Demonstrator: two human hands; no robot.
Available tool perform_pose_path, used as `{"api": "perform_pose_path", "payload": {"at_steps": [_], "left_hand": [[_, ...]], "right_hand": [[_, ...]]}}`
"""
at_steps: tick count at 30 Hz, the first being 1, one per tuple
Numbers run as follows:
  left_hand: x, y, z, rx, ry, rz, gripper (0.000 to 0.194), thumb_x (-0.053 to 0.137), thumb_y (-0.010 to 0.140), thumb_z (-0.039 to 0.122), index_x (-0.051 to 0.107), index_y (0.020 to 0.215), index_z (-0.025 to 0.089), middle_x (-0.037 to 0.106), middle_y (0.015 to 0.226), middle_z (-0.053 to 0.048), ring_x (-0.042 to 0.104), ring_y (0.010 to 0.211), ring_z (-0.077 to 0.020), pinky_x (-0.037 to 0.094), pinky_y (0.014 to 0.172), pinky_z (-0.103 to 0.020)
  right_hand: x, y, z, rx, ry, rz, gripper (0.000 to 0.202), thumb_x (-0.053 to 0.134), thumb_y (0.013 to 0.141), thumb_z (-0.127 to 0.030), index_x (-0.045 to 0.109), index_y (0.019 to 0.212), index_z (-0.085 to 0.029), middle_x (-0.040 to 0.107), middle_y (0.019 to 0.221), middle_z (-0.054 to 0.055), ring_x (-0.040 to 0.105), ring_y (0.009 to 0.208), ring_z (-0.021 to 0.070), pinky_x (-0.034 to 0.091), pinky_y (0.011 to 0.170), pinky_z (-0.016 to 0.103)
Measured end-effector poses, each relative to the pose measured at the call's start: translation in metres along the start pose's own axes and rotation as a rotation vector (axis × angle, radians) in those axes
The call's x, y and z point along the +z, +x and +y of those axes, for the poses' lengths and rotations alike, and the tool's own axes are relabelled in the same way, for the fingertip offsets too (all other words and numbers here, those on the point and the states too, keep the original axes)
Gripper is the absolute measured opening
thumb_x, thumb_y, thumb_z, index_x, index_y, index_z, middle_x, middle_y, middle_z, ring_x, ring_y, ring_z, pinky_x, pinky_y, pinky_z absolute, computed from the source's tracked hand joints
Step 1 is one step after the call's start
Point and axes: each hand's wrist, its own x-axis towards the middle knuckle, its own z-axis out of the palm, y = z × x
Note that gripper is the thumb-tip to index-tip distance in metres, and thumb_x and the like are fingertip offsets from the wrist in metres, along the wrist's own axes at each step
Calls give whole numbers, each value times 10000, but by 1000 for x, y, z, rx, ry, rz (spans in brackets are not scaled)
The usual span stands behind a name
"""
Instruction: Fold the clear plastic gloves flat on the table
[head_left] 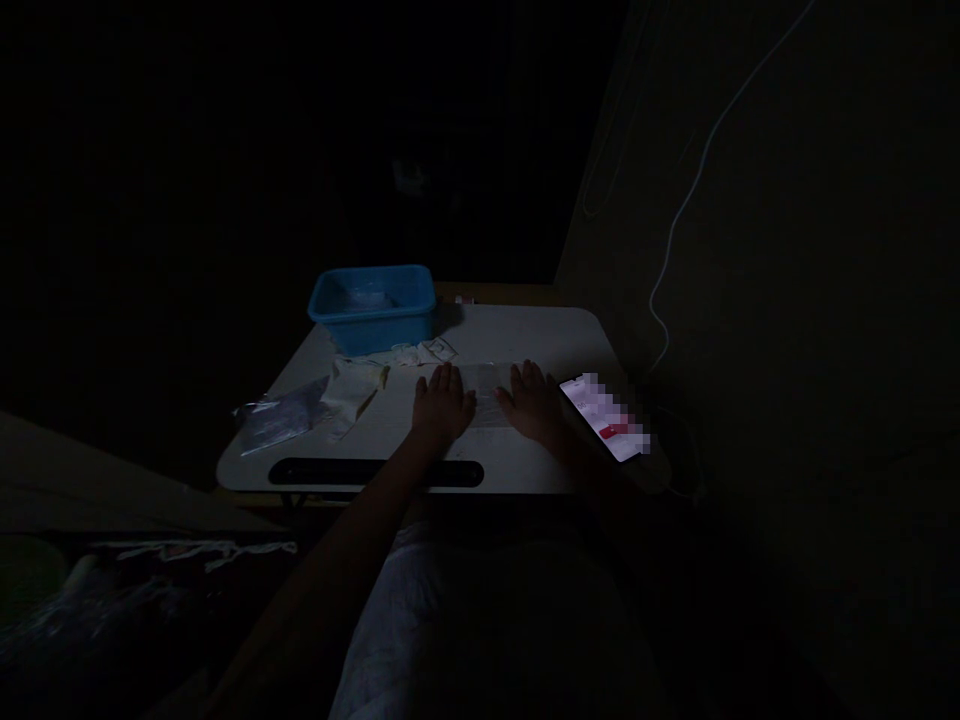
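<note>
My left hand (442,402) lies palm down with its fingers apart on a thin clear plastic sheet or bag (489,395) on the white table (525,470). On the right part of the same plastic my right hand (533,401) rests flat, fingers spread. The plastic shows between the two hands; its parts under the palms are hidden. Left of my left hand are a crumpled pale cloth or wrapper (352,388) and a shiny clear plastic packet (285,415).
A blue basin (375,325) stands at the table's back left, with something pale inside. A lit phone (600,415) lies by the right edge. Along the front edge runs a black slot (375,472). A white cable (694,185) hangs at the right. The room is very dark.
</note>
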Motion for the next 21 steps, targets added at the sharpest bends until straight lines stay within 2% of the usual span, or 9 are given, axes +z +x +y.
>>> {"api": "perform_pose_path", "payload": {"at_steps": [5,9,12,16,21], "left_hand": [[1,0,0,-4,-6,17,599,162,885,394,271,1362,48,257,1441,-150,228,1330,-251,213,1050,-458],[1,1,0,3,-23,7,604,166,884,392,264,1362,36,244,1444,-155,224,1330,-259,210,1049,-466],[0,0,0,5,-25,19,606,169,883,388,262,1361,28,247,1442,-160,228,1328,-261,211,1047,-471],[0,-1,0,7,-7,30,598,178,881,381,269,1360,35,259,1438,-162,231,1328,-258,218,1043,-470],[2,0,0,0,-17,27,599,168,881,394,275,1362,54,258,1442,-146,225,1331,-248,210,1050,-460]], "right_hand": [[1,1,1,11,22,1,617,253,896,-481,396,1301,-38,369,1360,240,306,1281,324,242,1006,497],[-2,1,5,-1,65,23,578,207,916,-420,374,1307,-27,383,1363,210,320,1278,285,267,1005,464],[-4,0,6,-108,99,29,538,192,923,-393,354,1327,-76,361,1392,155,292,1300,243,263,1017,443],[-4,-3,4,-237,90,-21,507,222,918,-402,368,1326,-138,341,1410,115,266,1317,226,207,1043,484],[-6,-6,-1,-99,62,-58,550,232,908,-424,365,1326,-93,329,1405,158,276,1312,255,212,1031,525]]}}
